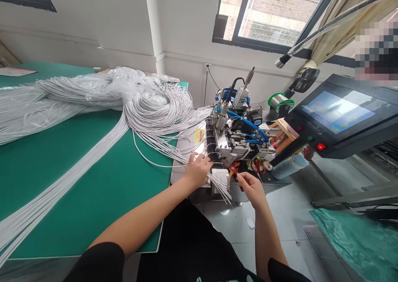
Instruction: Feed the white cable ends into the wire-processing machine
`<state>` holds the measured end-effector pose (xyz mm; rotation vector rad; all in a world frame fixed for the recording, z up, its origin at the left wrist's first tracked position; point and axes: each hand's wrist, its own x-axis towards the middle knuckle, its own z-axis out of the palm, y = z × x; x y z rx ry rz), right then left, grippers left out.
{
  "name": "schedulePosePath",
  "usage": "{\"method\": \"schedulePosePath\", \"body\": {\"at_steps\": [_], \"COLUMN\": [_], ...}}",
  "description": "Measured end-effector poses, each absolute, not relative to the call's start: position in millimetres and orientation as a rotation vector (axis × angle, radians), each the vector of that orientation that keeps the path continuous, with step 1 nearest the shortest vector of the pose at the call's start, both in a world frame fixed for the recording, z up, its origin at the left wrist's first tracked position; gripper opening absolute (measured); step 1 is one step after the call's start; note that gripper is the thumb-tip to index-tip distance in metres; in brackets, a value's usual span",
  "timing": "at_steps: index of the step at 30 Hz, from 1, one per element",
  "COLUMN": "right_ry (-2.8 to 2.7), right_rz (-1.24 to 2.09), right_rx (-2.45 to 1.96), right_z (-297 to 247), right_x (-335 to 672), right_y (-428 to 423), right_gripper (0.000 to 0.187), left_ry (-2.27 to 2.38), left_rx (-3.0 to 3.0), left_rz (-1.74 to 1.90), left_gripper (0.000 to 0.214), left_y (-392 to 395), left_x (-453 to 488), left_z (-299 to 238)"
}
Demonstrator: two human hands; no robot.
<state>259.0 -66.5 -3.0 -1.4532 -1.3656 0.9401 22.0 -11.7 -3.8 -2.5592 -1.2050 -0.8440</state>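
My left hand (198, 170) is closed over a bundle of thin white cables (219, 186) at the front of a small bench machine (230, 139). The loose cable ends fan out past my fingers, over a white roller-like part (221, 175). Another cable runs from my fingertips toward the machine. To the right, my right hand (252, 187) is raised with thumb and forefinger pinched together. Whatever lies in that pinch is too small to make out. Just beyond these fingertips is a red and yellow hand tool (234, 170).
A large pile of white cables (168, 104), partly in clear plastic, covers the back of the green table (93, 182). A control screen (340, 108) stands at right, beside a wire spool (281, 102). Red-handled scissors (257, 166) lie below the machine. A person is partly visible at upper right.
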Motion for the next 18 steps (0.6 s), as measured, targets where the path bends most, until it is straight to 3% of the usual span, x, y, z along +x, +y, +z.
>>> {"method": "schedulePosePath", "body": {"at_steps": [9, 18], "right_ry": [-1.799, -1.993], "right_rz": [0.998, 0.989], "right_rx": [-1.454, -1.482], "right_z": [33.1, 36.6], "right_x": [245.8, 241.1], "right_y": [-88.4, -86.7], "right_gripper": [0.031, 0.029], "left_ry": [-1.263, -1.315], "left_rx": [-2.569, -2.578], "left_rz": [-0.815, -0.769], "left_gripper": [0.025, 0.026], "left_y": [-12.0, -12.6], "left_x": [21.6, 23.1], "left_z": [-4.2, -3.1]}}
